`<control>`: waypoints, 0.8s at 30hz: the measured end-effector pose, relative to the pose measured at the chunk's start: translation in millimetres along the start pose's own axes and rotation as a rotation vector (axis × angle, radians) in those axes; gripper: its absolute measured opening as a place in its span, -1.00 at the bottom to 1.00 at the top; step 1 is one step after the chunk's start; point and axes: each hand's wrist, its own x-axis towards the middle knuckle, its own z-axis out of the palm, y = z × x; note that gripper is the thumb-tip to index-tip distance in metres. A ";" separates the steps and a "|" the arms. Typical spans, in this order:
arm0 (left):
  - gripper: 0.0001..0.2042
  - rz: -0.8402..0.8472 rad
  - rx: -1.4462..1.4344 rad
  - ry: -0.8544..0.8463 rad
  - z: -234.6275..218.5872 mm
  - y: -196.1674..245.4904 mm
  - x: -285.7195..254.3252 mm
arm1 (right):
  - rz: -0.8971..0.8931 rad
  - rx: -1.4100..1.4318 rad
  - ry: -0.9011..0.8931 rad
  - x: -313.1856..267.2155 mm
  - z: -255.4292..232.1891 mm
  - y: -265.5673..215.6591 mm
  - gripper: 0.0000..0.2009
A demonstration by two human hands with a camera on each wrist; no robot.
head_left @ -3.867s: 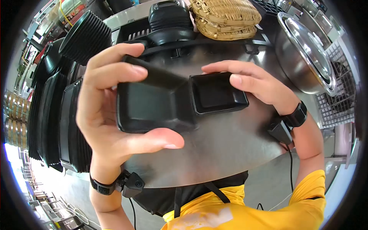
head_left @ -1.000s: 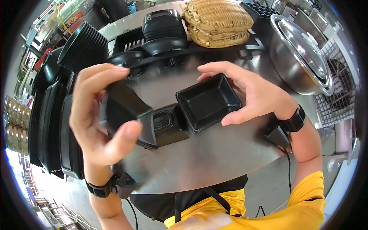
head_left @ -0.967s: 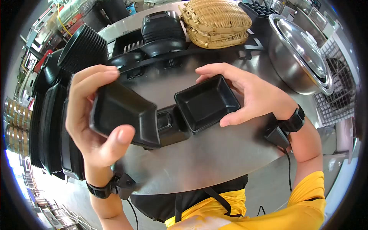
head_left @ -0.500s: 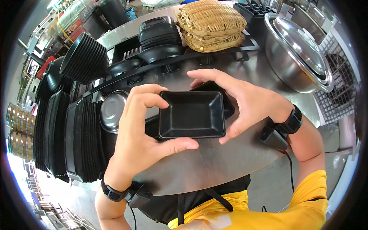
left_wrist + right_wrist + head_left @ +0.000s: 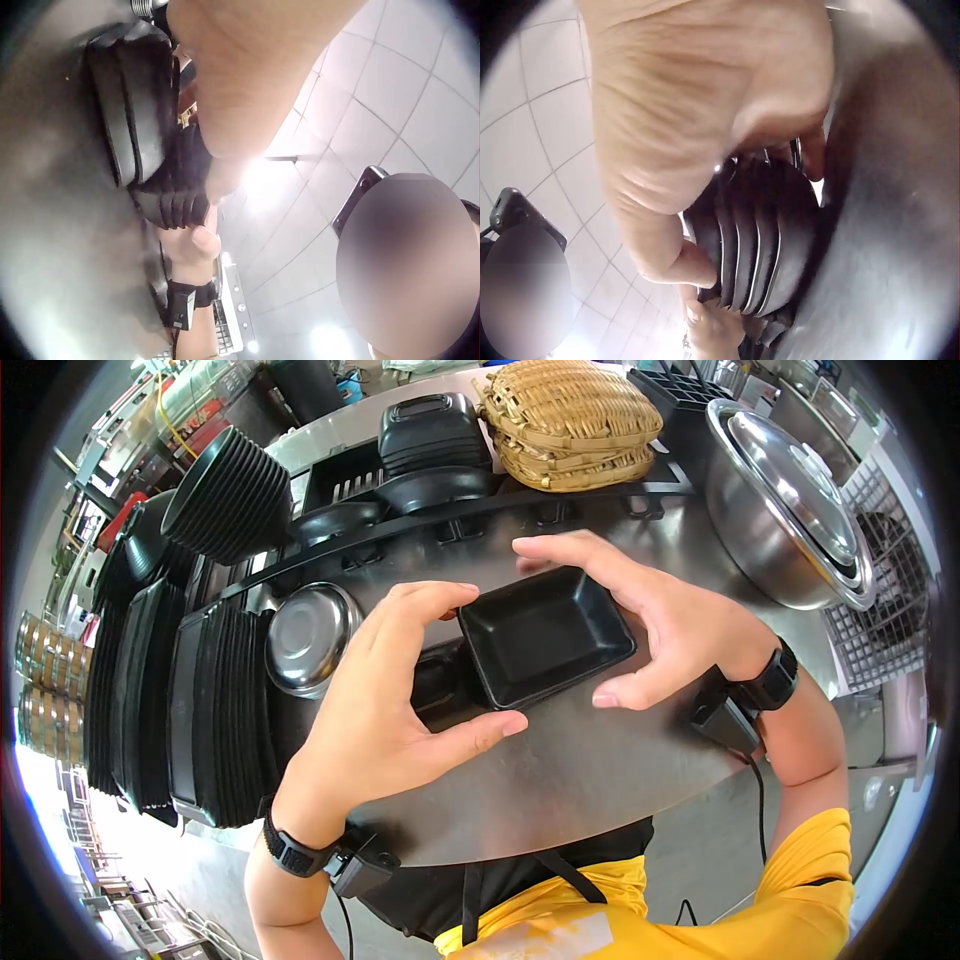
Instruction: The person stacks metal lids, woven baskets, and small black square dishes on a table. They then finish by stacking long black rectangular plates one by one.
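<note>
The left hand [image 5: 375,695] has its grip clamped on nested black trays [image 5: 545,635]; the right hand [image 5: 675,620] curves around them, grip apart, above the metal worktop [image 5: 570,780].

Glossy black plastic-looking dish [image 5: 548,635]; smooth, dully shining metal tabletop [image 5: 560,780].

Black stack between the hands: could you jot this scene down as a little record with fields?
Stack: black dishes, nested, hollow side up
Left hand: grips the stack's left side, thumb at the near edge
Right hand: curled round the stack's right side
Left of stack: overturned dishes, partly behind the left hand
Table: bare metal surface
Far side: woven baskets
Far right: large metal bowl with a lid
</note>
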 end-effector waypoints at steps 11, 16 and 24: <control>-0.12 -0.107 0.209 -0.206 -10.8 0.1 -1.9 | 0.096 -0.122 0.033 0.6 1.8 1.9 -0.16; -0.19 -0.122 0.175 -0.181 -15.6 2.5 -1.3 | 0.011 -0.223 0.063 0.5 1.2 3.0 -0.17; -0.35 0.032 0.198 0.079 -36.7 -1.2 2.8 | 0.032 -0.131 0.030 0.1 -0.2 2.5 -0.08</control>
